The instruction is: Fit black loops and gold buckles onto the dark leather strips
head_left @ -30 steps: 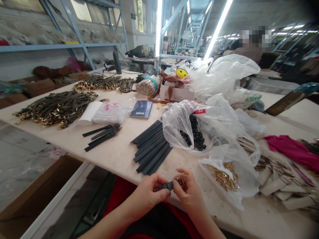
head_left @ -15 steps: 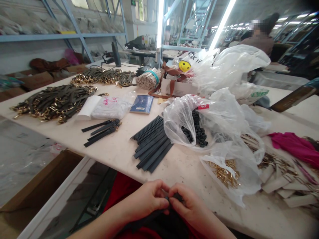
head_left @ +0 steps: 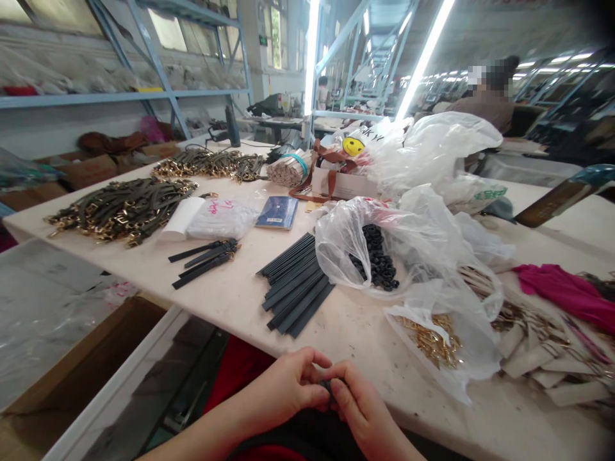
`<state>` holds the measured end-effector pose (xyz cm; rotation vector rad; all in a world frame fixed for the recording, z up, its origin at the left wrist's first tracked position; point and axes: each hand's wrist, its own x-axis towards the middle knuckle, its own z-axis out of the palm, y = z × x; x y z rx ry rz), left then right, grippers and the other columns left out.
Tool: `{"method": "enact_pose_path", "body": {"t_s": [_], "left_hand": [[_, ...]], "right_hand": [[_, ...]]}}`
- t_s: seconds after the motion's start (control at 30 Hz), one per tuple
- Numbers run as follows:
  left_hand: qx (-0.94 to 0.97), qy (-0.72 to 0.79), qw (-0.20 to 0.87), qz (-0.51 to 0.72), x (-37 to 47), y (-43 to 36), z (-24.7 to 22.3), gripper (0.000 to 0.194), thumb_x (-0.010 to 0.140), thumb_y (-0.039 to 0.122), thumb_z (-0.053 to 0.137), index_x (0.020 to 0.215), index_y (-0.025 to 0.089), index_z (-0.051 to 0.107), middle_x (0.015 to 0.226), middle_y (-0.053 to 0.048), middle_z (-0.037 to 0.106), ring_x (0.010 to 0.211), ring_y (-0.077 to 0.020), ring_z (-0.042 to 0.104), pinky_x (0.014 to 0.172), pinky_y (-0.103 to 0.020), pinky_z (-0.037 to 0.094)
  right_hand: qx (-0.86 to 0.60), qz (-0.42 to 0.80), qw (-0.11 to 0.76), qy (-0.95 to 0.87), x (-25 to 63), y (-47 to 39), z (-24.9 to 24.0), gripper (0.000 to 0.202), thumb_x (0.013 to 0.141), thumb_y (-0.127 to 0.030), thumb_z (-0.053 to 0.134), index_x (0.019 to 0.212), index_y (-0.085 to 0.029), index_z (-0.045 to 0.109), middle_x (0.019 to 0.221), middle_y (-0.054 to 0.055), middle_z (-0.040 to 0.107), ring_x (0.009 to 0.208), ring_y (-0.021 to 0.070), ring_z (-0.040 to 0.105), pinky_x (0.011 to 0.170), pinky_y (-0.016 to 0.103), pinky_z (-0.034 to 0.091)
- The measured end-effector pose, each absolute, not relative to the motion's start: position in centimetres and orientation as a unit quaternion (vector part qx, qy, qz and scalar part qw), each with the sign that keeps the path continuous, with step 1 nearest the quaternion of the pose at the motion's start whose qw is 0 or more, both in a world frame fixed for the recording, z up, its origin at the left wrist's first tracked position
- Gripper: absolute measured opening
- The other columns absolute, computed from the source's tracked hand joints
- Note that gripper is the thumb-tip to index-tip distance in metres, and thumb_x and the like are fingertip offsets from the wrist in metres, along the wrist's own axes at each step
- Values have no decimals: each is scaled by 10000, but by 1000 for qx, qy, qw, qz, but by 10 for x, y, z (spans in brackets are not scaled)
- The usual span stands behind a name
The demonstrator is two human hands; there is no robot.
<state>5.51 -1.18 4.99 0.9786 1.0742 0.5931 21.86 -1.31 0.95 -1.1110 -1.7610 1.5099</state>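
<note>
My left hand (head_left: 300, 386) and my right hand (head_left: 356, 398) meet over my lap at the table's front edge, fingers closed and thumbs nearly together. Pinched between both is a black strap (head_left: 328, 387), mostly hidden by the fingers. Just beyond my hands lies a fanned stack of black straps (head_left: 298, 288). Farther left are several black straps with gold hardware (head_left: 206, 259). A clear plastic bag (head_left: 331, 240) holds small black loops (head_left: 382, 266). To the right, another open bag (head_left: 473, 358) contains gold metal clasps (head_left: 439, 339).
Heaps of dark straps with gold clips (head_left: 120, 208) cover the table's left side. A blue booklet (head_left: 277, 212) and a plastic packet (head_left: 223, 218) lie mid-table. Light straps (head_left: 533, 352) and magenta cloth (head_left: 562, 288) are at right. A cardboard box (head_left: 91, 358) stands lower left.
The view has tilted up slightly, so the table's contents sit lower in the picture. My right fingers have closed in tighter beside the left, covering more of the black strap.
</note>
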Motion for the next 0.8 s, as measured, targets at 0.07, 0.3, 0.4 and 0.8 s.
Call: {"method": "enact_pose_path", "body": {"t_s": [0.07, 0.3, 0.4, 0.8], "left_hand": [[481, 497, 678, 251, 53, -10, 51, 369, 634, 157, 563, 996, 150, 498, 698, 26, 616, 664, -144, 596, 625, -234, 433], [694, 661, 208, 195, -32, 44, 55, 196, 789, 293, 490, 950, 221, 576, 912, -6, 663, 851, -172, 607, 761, -251, 448], [663, 713, 100, 206, -87, 80, 51, 277, 829, 280, 399, 1018, 138, 542, 998, -113, 620, 933, -251, 569, 839, -367, 415], [770, 627, 51, 109, 15, 83, 32, 159, 802, 332, 513, 789, 195, 593, 794, -45, 597, 756, -215, 560, 695, -322, 417]], "right_hand": [[-413, 583, 296, -634, 211, -14, 4, 283, 888, -436, 313, 901, -210, 483, 682, -7, 525, 585, 135, 491, 518, 251, 389], [-431, 518, 328, -662, 200, 15, -7, 388, 869, -382, 378, 1199, -177, 375, 751, -5, 518, 658, 150, 511, 632, 283, 414], [-464, 490, 307, -671, 205, 26, -10, 336, 863, -373, 380, 1111, -164, 469, 696, -13, 502, 628, 153, 505, 608, 282, 406], [-504, 440, 280, -689, 203, 36, -19, 280, 844, -324, 418, 1033, -189, 574, 889, 73, 647, 823, 212, 587, 755, 340, 446]]}}
